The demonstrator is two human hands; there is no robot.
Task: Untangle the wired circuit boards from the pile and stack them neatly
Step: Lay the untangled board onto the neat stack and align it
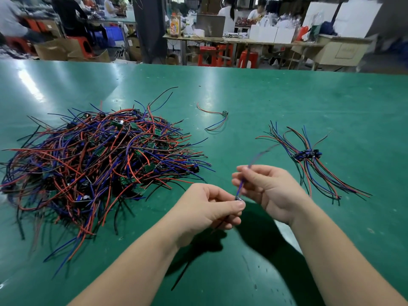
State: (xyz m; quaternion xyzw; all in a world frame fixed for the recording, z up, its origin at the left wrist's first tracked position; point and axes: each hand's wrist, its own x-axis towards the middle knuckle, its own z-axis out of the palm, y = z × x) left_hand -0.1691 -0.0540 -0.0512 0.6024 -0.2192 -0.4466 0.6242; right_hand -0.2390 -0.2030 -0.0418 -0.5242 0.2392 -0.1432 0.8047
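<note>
Close to the near edge of the green worktop (287,96), both hands are raised over a bare patch between the tangle and the sorted pieces. The left hand (212,208) is closed, pinching one small circuit board (239,198) between thumb and fingertips. A black wire (220,225) trails down from under that hand. The right hand (265,188) is also closed and pinches the board's blue wire (240,187) a little above the board. The wire's free end rises past the fingers and is blurred.

This looks like a straightening grip: one hand anchors the board so that the other can run along the lead, and the piece will then lie flat with the rest.

The pile (99,160) of red, blue and black leads with green boards buried in it lies to the left, well apart from the hands, so loose ends are unlikely to catch again. To the right, the stack (306,154) has its boards lined up side by side at the middle, and its wires fan out to both sides, probably to keep them combed. A single board (224,113) with its wires lies alone farther back, between pile and stack. Judging by the size of the pile against the small stack, most of the job remains.
</note>
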